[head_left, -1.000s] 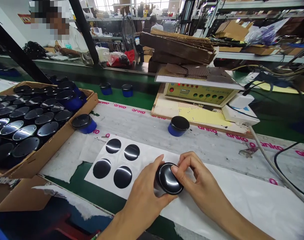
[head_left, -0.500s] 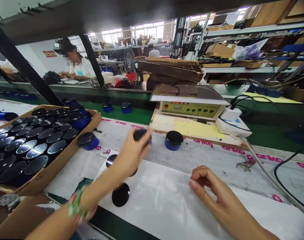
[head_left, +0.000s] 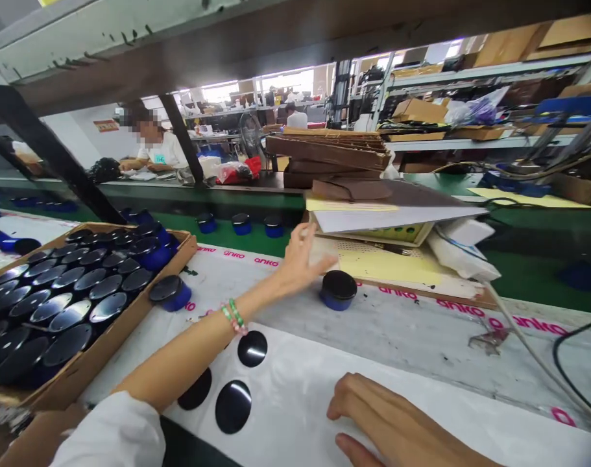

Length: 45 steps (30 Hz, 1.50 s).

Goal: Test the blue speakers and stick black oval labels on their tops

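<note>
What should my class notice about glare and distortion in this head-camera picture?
In the head view, the glossy black discs carry white glare streaks, the far windows burn out to white, and the wide lens tilts and bows the overhead shelf beam.

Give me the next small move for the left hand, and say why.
Probably the left hand should close on the blue jar with the black lid: the hand is open and empty, and the jar stands just beyond its fingertips, while the right hand rests on the white sheet.
</note>
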Motion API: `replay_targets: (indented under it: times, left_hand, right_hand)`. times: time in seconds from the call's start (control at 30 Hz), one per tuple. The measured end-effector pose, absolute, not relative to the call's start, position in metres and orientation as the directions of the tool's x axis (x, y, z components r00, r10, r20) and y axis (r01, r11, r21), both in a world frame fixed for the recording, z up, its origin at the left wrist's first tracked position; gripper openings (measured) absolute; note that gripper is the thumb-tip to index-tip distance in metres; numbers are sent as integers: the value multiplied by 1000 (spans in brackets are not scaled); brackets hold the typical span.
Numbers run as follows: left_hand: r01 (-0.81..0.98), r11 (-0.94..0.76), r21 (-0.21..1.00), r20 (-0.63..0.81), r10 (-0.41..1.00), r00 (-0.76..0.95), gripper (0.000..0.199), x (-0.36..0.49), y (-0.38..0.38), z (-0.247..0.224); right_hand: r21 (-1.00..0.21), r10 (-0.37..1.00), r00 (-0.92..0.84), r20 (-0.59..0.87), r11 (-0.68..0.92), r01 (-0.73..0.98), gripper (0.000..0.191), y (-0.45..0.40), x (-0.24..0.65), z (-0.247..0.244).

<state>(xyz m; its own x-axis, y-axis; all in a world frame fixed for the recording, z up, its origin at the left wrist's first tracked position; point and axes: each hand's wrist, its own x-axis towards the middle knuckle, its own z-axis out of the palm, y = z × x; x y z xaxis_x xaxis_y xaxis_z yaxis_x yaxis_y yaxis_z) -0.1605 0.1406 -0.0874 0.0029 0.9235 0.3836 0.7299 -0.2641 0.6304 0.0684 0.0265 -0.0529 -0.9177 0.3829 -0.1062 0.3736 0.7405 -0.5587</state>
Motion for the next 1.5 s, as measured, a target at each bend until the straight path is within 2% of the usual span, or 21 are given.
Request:
replay_targets:
  times: [0.13,0.17,0.23,0.3,0.37,0.43,0.53,0.6,0.67,0.8,0.87,1.0,1.13,1.2,1.27,1.33,1.43,1.5]
  left_hand:
    - [678,-243,694,344,939,-16,57,-143,100,-87]
    - [662,-285,693,352,936,34,56,-138,95,-86]
    - [639,-400,657,340,914,223,64,-125,93,-84]
    - [646,-439,625,277,898,343,74,-113,99,-83]
    - [666,-387,638,200,918,343,68,-108,108,-82]
    - [643,-329,692,176,940,291,55,-113,112,-78]
    - [538,-271,798,228,963,146,58,-138,91,-67]
    - [433,-180,883,222,974,-48,57,-160,60,-64]
    - [305,-58,951,137,960,-245,53,-177,22,-68]
    - [138,78,987,-2,878,-479,52,-193,-32,-94]
    - [124,77,989,0,851,-524,52,-193,-40,-106]
    - [180,87,980,22,848,-529,58,-194,-37,-111]
    - [308,126,943,41,873,-486,60,-189,-42,-97]
    - [369,112,923,44,920,-389,70,-178,-51,-89]
    - [385,115,916,-1,958,-286,89,-162,-62,-86]
    - [348,186,919,-103,965,-242,103,-146,-72,-89]
    - [268,314,911,-253,937,-239,111,-131,-79,-100]
    - [245,326,913,-271,934,-233,112,-128,-79,-105]
  right_hand:
    - [-528,210,-969,-131,812,247,24,19,22,-61]
    - [-525,165,-978,-124,826,206,22,17,11,-65]
    - [-494,95,-992,-89,860,127,18,13,-7,-75]
    - [-457,80,-996,-45,885,92,19,8,-19,-84]
    - [-459,127,-991,-48,878,135,24,4,-28,-89]
    - [-497,201,-971,-128,835,238,36,-1,-35,-88]
    - [-514,308,-901,-307,743,429,58,-9,-51,-80]
    - [-499,360,-858,-367,702,508,61,-12,-62,-74]
    - [-501,397,-839,-372,674,542,57,-11,-71,-71]
    - [-559,448,-819,-358,600,572,55,-4,-77,-71]
    - [-596,468,-820,-329,571,565,45,-2,-74,-74]
    - [-692,428,-878,-216,567,447,9,-13,-57,-77]
    - [-742,329,-929,172,663,97,8,-20,-22,-65]
    - [-761,443,-866,230,636,124,4,-12,-1,-53]
    - [-810,642,-758,115,503,303,13,3,18,-40]
    - [-847,762,-647,-2,343,407,26,18,30,-33]
    - [-889,791,-595,-142,162,428,36,30,36,-38]
    - [-914,774,-593,-224,45,404,39,30,34,-49]
